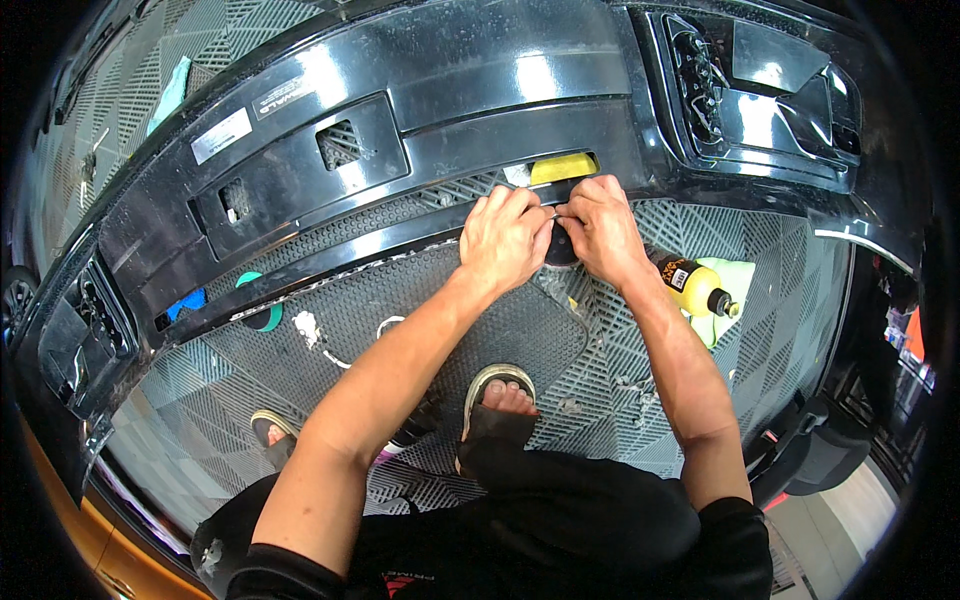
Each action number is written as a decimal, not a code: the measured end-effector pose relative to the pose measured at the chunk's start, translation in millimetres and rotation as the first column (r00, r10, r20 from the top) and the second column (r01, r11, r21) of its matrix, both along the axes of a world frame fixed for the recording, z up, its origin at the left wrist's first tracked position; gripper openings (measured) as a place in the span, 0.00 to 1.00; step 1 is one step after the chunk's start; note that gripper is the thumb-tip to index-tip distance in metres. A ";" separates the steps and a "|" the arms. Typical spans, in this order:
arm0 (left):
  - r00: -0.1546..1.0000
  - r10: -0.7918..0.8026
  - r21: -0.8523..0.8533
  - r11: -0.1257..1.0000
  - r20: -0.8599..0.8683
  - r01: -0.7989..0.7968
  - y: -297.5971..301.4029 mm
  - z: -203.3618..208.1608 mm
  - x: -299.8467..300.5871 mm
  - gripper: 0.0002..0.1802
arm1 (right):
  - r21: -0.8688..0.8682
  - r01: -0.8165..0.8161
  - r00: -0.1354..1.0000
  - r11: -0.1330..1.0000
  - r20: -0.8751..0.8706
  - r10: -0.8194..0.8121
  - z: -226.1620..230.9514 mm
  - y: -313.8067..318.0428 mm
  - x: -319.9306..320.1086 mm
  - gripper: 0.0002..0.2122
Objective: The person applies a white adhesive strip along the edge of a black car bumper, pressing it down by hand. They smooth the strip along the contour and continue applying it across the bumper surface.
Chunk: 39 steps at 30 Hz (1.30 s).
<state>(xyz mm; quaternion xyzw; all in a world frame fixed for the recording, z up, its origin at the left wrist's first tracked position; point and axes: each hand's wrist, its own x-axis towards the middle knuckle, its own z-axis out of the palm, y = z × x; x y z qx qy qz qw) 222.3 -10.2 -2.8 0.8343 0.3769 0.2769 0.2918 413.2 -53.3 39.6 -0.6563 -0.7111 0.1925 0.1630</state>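
A glossy black car bumper (pixel 500 72) stretches across the far side. Along its lower edge runs a narrow black strip (pixel 380 240). My left hand (pixel 506 240) and my right hand (pixel 606 232) meet at this strip, right of the middle. Both are closed, with thumbs and fingertips pinched close together. Something small and pale shows between the fingertips, too small to name. Just below them, partly covered, is a round black disc (pixel 561 252). Beyond my right hand, a yellow block (pixel 563 168) shows in a slot of the bumper.
Right of my right forearm lies a yellow bottle (pixel 697 286) with a black label, on a pale green cloth (pixel 738 278). A green round pad (pixel 264 312) and a blue cloth (pixel 187 303) are at left. A black seat (pixel 835 445) stands at right. Grey grid tiles cover the floor.
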 end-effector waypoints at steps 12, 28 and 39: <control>0.999 0.015 -0.066 0.998 -0.034 -0.017 -3.2 5.3 11.4 0.13 | -0.027 0.091 0.995 0.996 -0.031 -0.091 4.5 -4.6 2.5 0.06; 0.997 -0.070 -0.007 0.997 0.031 0.071 3.3 -5.0 15.0 0.07 | -0.002 -0.044 0.996 0.999 0.078 0.044 -1.6 -4.6 15.0 0.06; 0.994 -0.104 -0.002 0.995 0.023 0.104 4.8 -4.6 13.7 0.07 | 0.033 -0.036 0.991 0.999 0.129 0.032 -3.9 -9.0 11.7 0.04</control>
